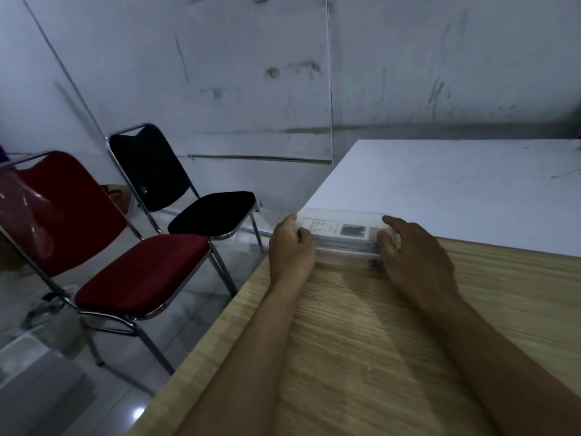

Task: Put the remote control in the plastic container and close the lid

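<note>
A clear plastic container (344, 248) rests on the wooden table where it meets a white surface. Inside it lies a white remote control (338, 230) with a dark screen and small buttons, seen through the clear lid that covers the box. My left hand (290, 248) grips the container's left end, fingers curled over the lid edge. My right hand (412, 253) holds the right end, thumb and fingers pressed around that corner. A small dark latch or clip shows by my right thumb.
The wooden table (361, 341) runs towards me; a white tabletop (456, 190) lies beyond the container. A red chair (125, 272) and a black chair (195, 212) stand on the tiled floor left of the table edge. A scuffed white wall is behind.
</note>
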